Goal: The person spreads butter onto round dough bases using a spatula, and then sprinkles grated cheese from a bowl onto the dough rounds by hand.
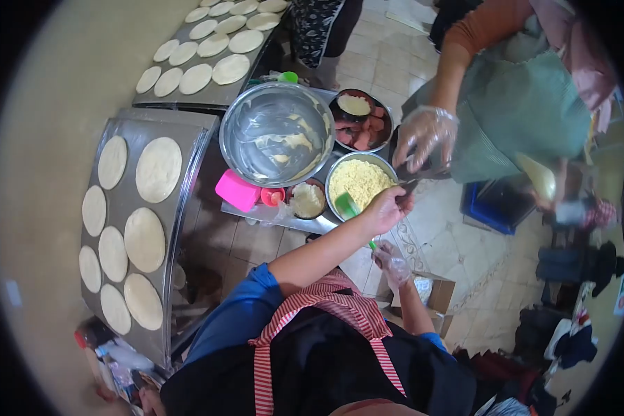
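Gloved right hand with fingers closed on green spatula, its blade in the yellow mixture, left hand curled at the bowl's rim, grip unclear.

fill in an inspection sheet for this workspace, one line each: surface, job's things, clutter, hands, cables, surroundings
surface: metal table, crowded with bowls
job's things: yellow crumbly mix with green scoop in it; large bowl, smeared inside; flat dough rounds on metal plates at left
clutter: pink container, red cup
hands: left hand bare, by the mix, grip unclear; right hand gloved, at the scoop's handle
cables: nothing seen
surroundings: co-worker's gloved hand close by; tiled floor
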### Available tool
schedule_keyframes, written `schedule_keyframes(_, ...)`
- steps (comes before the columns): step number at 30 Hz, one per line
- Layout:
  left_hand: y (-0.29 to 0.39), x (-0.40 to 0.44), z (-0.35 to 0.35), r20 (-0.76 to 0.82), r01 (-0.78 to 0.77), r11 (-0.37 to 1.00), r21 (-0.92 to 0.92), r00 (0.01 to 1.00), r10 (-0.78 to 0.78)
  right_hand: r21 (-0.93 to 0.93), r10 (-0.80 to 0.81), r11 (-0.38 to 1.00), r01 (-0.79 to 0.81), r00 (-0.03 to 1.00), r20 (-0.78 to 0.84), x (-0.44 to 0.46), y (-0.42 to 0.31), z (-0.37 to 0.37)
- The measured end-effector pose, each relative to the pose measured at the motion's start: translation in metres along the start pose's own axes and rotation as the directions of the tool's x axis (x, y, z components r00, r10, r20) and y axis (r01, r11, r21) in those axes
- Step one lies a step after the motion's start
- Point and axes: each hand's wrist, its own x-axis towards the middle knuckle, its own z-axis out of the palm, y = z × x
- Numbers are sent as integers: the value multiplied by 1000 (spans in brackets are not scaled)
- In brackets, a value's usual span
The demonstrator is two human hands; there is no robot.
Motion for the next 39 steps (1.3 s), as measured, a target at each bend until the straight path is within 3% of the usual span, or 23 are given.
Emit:
schedule_keyframes(2,0,4,14,-55,-26,999,-42,998,23,-417,-126,899,132,991,43,55,2,-18)
schedule_keyframes(3,0,5,19,-65,-45,997,-57,997,42,-420,-113,898,129,992,63,76,-8,-18)
schedule_keyframes(4,1,8,20,-76,-66,995,-70,995,60,-553,-234,809,198,972,6,98,-22,-10)
schedule_keyframes(6,5,16,21,-67,-81,995,-53,995,77,-778,-488,564,277,872,-43,141,-53,19)
schedule_keyframes(8,12,13,39,36,-60,997,-54,997,63,-927,-716,276,252,698,-23,179,-79,39)
schedule_keyframes(10,14,13,51,61,-48,998,-48,997,51,-961,-680,145,234,729,75,210,-101,43)
schedule_keyframes(12,17,12,61,141,-3,1000,-24,990,7,-960,-673,141,242,734,86,211,-104,44)
schedule_keyframes(14,16,11,58,120,-15,999,43,993,10,-961,-674,114,251,730,111,195,-93,9)
schedule_keyframes(18,25,16,32,70,10,999,-43,998,-7,-961,-669,39,275,722,179,194,-110,-42)
schedule_keyframes(22,38,7,-5,0,-70,989,-128,998,70,-951,-653,-30,307,714,251,210,-130,-82)
schedule_keyframes(23,42,-2,-17,-24,-94,987,-129,996,92,-953,-651,-25,303,718,245,206,-132,-92)
schedule_keyframes(25,47,-23,-50,-153,-152,981,-121,979,133,-860,-552,443,254,833,-38,194,-140,-107)
schedule_keyframes(26,47,-31,-76,-202,-169,974,-149,970,137,-859,-547,452,243,835,-51,191,-136,-108)
schedule_keyframes(27,46,-40,-89,-345,-222,969,-110,923,172,-617,-427,743,260,894,-137,188,-133,-105)
schedule_keyframes(28,42,-48,-103,-344,-210,971,-112,925,160,-292,-285,929,228,944,-169,185,-131,-99)
schedule_keyframes(29,37,-55,-118,-406,-235,962,-137,900,162,-182,-337,937,298,909,-246,182,-133,-77)
schedule_keyframes(30,32,-58,-127,-466,-264,952,-158,870,164,-112,-243,969,219,919,-310,188,-135,-65)
schedule_keyframes(32,25,-65,-133,-486,-223,966,-132,864,134,155,-211,942,298,884,-416,227,-113,-55)
schedule_keyframes(37,27,-70,-134,-476,-188,981,-57,868,138,304,-195,861,407,818,-542,293,-125,-28)
schedule_keyframes(39,30,-72,-129,-438,-242,970,-24,875,207,349,-177,830,436,798,-576,328,-118,-29)
